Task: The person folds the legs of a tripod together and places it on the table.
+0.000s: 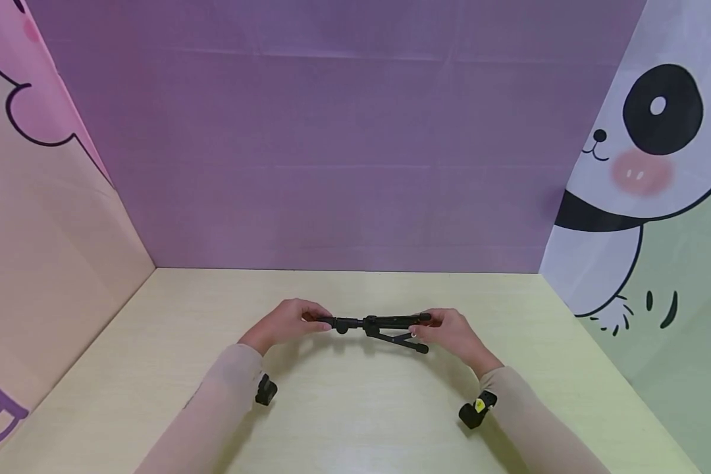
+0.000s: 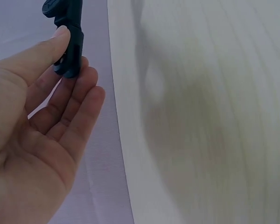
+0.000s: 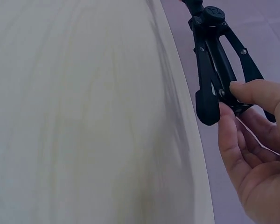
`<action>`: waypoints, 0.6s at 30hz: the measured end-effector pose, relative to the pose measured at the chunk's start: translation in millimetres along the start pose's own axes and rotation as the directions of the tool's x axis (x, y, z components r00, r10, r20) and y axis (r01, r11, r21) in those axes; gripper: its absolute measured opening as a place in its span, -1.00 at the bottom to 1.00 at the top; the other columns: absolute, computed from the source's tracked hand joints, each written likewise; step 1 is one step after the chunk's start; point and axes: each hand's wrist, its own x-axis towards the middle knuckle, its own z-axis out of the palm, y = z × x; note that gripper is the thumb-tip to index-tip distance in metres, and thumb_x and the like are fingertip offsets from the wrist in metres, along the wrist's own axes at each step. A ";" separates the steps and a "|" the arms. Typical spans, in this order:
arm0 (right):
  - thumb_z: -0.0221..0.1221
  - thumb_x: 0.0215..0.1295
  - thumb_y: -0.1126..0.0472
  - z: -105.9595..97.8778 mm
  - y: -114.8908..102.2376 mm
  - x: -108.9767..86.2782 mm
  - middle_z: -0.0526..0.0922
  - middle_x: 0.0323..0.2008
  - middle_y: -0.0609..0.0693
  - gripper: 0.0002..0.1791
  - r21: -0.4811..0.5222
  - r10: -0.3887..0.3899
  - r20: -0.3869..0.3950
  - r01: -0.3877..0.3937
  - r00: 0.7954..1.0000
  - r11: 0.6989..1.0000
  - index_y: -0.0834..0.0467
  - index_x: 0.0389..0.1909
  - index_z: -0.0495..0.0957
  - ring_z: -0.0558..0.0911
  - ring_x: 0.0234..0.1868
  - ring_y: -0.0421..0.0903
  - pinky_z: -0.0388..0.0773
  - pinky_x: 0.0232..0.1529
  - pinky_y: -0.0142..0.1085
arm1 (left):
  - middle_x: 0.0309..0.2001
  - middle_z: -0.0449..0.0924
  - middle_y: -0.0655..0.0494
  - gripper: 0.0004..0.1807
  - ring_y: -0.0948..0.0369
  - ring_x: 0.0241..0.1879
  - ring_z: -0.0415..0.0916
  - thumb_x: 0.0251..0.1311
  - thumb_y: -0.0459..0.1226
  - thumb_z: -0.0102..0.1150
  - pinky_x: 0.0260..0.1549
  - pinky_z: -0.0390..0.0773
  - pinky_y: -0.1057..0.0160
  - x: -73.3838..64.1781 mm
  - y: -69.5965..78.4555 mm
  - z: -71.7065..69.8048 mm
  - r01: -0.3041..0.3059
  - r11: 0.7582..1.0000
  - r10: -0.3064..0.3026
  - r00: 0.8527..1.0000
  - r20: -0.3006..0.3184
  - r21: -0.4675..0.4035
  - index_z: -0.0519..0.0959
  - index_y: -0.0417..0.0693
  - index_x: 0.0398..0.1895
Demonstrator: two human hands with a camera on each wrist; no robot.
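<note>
A small black tripod [image 1: 371, 323] is held sideways above the table, its head end to the left and its legs to the right. My left hand [image 1: 293, 322] pinches the head end between thumb and fingers; the left wrist view shows the thumb on that black end [image 2: 73, 51]. At the other end, my right hand [image 1: 450, 334] pinches the leg section. In the right wrist view the legs [image 3: 207, 100] are partly spread, and the right thumb and fingers [image 3: 259, 93] grip the part between them.
The pale wooden table [image 1: 355, 408] runs back to a purple wall [image 1: 349, 145]. A beige panel [image 1: 53, 250] stands at the left, and a panel with a panda drawing [image 1: 610, 263] at the right. Each wrist wears a small black camera [image 1: 266, 390].
</note>
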 end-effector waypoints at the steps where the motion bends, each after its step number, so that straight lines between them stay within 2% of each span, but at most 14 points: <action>1: 0.40 0.23 0.08 0.2 1.1 0.2 0.71 -0.39 -0.05 -0.74 -0.006 -0.003 0.005 0.003 1.000 1.000 0.19 -0.20 0.70 0.60 -0.34 -0.11 0.52 -0.26 -0.23 | -0.23 0.69 0.23 -0.78 0.25 -0.23 0.55 0.27 -0.20 0.36 -0.11 0.50 0.16 -0.1 -0.3 0.9 0.003 1.000 -0.003 1.000 0.003 0.000 0.72 -0.06 -0.07; 8: 0.42 0.20 0.07 4.2 8.2 3.0 0.72 -0.39 -0.09 -0.74 -0.041 0.015 0.019 -0.015 1.000 0.999 0.10 -0.15 0.73 0.61 -0.33 -0.11 0.51 -0.25 -0.24 | -0.21 0.70 0.15 -0.82 0.22 -0.19 0.57 0.28 -0.28 0.34 -0.06 0.53 0.13 0.7 -3.7 6.8 -0.034 0.999 0.032 0.998 0.048 0.038 0.71 -0.13 -0.09; 12: 0.40 0.24 0.08 5.5 11.3 3.9 0.73 -0.37 -0.08 -0.73 -0.044 0.027 0.052 -0.025 0.998 0.999 0.14 -0.12 0.72 0.65 -0.34 -0.12 0.55 -0.26 -0.24 | -0.23 0.68 0.21 -0.83 0.26 -0.21 0.51 0.28 -0.26 0.34 -0.08 0.50 0.15 1.2 -5.1 10.2 -0.017 0.997 0.011 0.997 0.072 0.080 0.71 -0.09 -0.11; 18: 0.36 0.29 0.11 5.1 11.5 3.7 0.74 -0.34 -0.04 -0.70 -0.038 0.008 0.085 -0.005 0.996 0.999 0.23 -0.09 0.68 0.71 -0.31 -0.12 0.59 -0.24 -0.24 | -0.21 0.67 0.22 -0.82 0.26 -0.21 0.48 0.27 -0.24 0.35 -0.12 0.50 0.16 0.2 -4.9 14.2 0.012 0.994 -0.020 0.997 0.076 0.109 0.71 -0.07 -0.10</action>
